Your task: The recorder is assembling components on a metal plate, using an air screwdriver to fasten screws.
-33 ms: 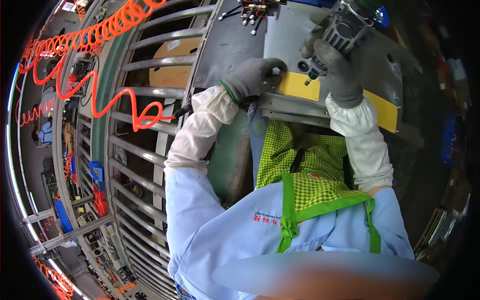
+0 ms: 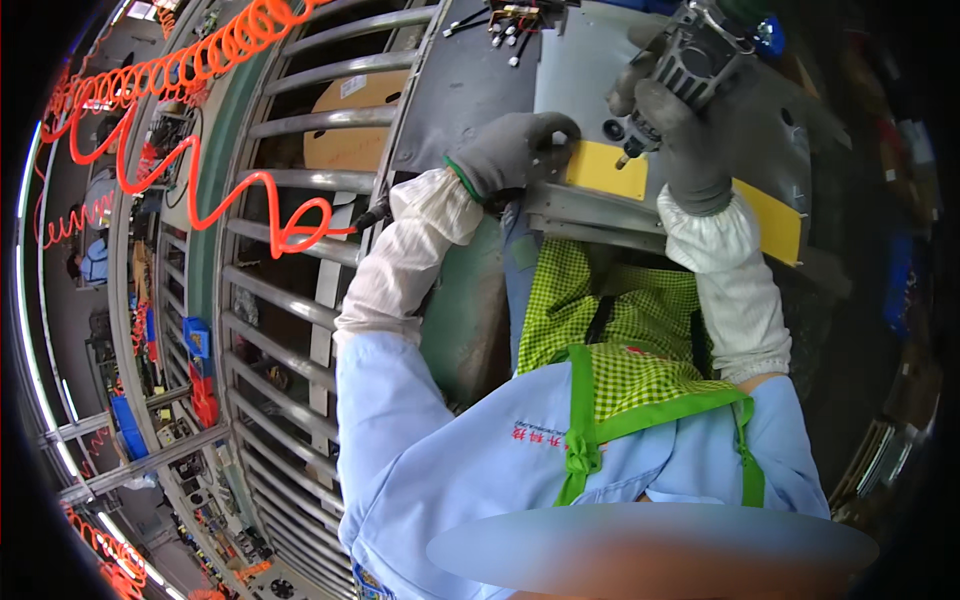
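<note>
My right hand, in a grey glove, grips a grey power screwdriver. Its bit points down at the upper right corner of a yellow plate on a grey metal panel. My left hand, also gloved, curls over the near edge of that panel, touching the yellow plate's left end. Another yellow plate lies further right, past my right forearm. Both forearms wear white sleeve covers over a light blue jacket and a green checked apron.
A grey roller conveyor runs along my left, with a brown cardboard piece under its rollers. An orange coiled air hose hangs over it. Loose wires with connectors lie at the panel's far end. Blue bins stand far left.
</note>
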`<state>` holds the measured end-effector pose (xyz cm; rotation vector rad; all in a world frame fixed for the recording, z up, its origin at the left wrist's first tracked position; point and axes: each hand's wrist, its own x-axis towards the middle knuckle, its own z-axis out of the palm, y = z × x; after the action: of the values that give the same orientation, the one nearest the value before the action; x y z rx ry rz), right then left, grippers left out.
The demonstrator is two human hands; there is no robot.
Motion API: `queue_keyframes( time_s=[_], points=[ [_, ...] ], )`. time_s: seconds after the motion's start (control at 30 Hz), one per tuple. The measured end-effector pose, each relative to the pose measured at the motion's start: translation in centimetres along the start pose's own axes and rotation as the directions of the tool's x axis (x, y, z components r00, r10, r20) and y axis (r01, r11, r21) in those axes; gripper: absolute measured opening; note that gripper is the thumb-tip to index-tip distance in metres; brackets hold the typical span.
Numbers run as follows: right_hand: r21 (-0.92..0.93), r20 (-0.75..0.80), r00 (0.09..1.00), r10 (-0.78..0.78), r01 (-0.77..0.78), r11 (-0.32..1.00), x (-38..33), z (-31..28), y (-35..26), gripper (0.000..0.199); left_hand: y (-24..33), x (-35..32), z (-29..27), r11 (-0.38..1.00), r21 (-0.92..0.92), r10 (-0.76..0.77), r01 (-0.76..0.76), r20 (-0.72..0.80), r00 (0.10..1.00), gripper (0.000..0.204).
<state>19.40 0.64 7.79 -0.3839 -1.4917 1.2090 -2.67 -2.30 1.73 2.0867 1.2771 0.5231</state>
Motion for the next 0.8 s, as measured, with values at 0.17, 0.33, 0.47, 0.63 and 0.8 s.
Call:
queue_keyframes(
  time_s=[0.17,0.33,0.47,0.63,0.8],
  points=[
    [0.036,0.032,0.999,-0.010,0.009,0.999,-0.7,-0.7,0.2,0.039,0.2,-0.8,-0.7,0.993,0.076,0.084,-0.087,0.041,0.996,0.048],
    [0.051,0.011,0.999,0.045,-0.046,0.998,-1.6,-1.5,0.0,0.041,1.3,0.5,-1.5,0.996,0.089,-0.025,0.008,0.192,0.981,0.059],
    [0.091,-0.020,0.999,0.049,-0.047,0.995,-2.1,-2.0,0.1,0.037,2.6,1.8,-1.7,0.933,0.360,-0.069,-0.012,0.211,0.975,0.061],
    [0.128,-0.069,0.997,0.021,-0.012,0.992,-2.2,-2.4,-0.3,0.028,3.7,1.9,-2.1,0.916,0.397,-0.051,-0.049,0.239,0.970,0.061],
    [0.085,-0.091,0.996,-0.006,0.014,0.996,-2.5,-2.2,-0.1,0.033,3.3,2.0,-2.0,0.919,0.394,-0.139,0.033,0.244,0.960,0.062]
  ],
)
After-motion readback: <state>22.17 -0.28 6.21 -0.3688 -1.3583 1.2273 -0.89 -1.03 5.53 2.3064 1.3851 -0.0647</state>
